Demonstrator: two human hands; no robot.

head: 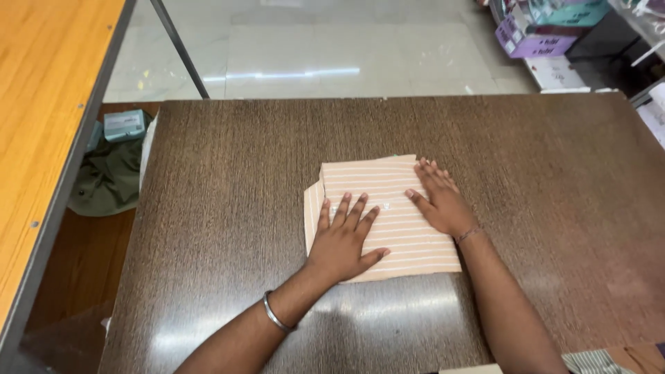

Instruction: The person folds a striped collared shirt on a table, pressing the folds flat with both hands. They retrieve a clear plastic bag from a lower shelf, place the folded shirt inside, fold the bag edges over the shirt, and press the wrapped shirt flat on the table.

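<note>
Both hands lie flat, fingers spread and gripping nothing, on one folded cloth in the middle of the dark wooden tabletop. Her left hand presses the near-left part of the folded cloth, palm close to its near edge, fingers pointing away from the body. Her right hand rests along the cloth's right edge, fingers angled toward the far corner, the heel of the palm partly off the fabric onto the wood.

The cloth is peach with thin white stripes, folded into a rough rectangle whose long axis runs away from the person, leaning slightly left at the far end. A small flap sticks out on its left side, just beyond the left hand's little finger. Neither hand is clearly nearer; both touch it.

By count: one cloth, two hands, one metal bangle on the left wrist, one thin band on the right. Off the tabletop, a lighter wooden table stands at the left, with a dark green bundle and a small pale box on the floor beside it.
</note>
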